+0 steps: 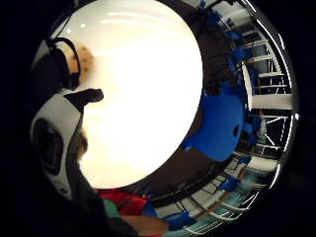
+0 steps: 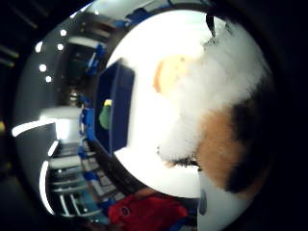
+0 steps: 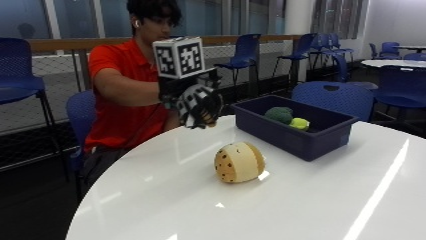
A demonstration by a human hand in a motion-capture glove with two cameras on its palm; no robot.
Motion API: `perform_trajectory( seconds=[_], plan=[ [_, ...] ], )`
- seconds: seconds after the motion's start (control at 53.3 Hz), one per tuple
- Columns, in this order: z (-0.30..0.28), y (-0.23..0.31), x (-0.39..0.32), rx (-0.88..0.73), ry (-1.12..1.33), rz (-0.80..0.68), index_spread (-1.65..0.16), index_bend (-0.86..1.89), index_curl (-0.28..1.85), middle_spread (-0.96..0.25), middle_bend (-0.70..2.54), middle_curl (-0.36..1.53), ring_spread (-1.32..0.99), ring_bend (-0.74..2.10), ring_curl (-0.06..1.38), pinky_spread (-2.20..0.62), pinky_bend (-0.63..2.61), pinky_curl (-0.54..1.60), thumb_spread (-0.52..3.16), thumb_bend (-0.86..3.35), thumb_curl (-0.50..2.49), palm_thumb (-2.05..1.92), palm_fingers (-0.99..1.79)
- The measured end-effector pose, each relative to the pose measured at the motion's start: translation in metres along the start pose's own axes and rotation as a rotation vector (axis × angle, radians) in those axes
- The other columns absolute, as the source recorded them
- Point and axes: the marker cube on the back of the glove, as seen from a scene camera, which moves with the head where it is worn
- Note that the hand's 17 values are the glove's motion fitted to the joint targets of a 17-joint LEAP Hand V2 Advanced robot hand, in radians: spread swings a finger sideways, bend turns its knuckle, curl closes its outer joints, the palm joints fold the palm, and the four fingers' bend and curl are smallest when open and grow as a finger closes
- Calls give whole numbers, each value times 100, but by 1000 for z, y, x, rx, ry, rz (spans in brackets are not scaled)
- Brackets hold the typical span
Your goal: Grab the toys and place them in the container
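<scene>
sitting nearest on the white surface [image 3: 279, 210], a tan spotted toy [image 3: 239, 162] waits its turn. beyond it at ten o'clock, the gloved right hand [image 3: 198, 105] is clamped on a furry calico toy [image 2: 226, 120], carried aloft. next: swing toward two o'clock and release into the blue container [image 3: 296, 131], which already holds green toys [image 3: 286, 117].

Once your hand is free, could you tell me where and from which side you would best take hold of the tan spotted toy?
Probably from above, fingers spanning the rounded sides of the tan spotted toy. It lies alone on the white table, open on every side.
</scene>
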Motion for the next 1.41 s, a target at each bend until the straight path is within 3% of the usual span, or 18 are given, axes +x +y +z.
perform_trajectory(
  seconds=[0.338,0.656,1.088,1.2,1.219,1.313,1.406],
  plan=[
    [-45,-49,-159,49,25,-154,-38,16,56,-47,42,51,-51,79,39,-48,95,35,76,2,76,66,91],
    [-55,-60,-280,100,53,-250,-39,15,61,-49,38,59,-52,78,41,-48,97,36,77,-1,81,65,88],
    [-36,-58,-348,53,14,-330,-41,12,65,-51,31,67,-49,78,43,-46,104,38,84,-2,83,59,81],
    [-24,-57,-342,-51,-6,-318,-41,22,69,-50,37,70,-40,62,41,-31,92,37,100,-6,75,41,49],
    [-22,-56,-341,-61,-1,-326,-42,22,69,-45,26,66,-34,55,39,-26,95,38,102,-11,70,31,30],
    [-16,-51,-327,-35,71,-492,-40,12,65,-32,16,62,-18,40,36,-12,103,39,108,-10,60,12,-8],
    [-14,-56,-314,-19,43,-347,-40,13,57,-24,15,57,-9,31,30,-3,101,36,108,-7,53,0,-12]
  ],
)
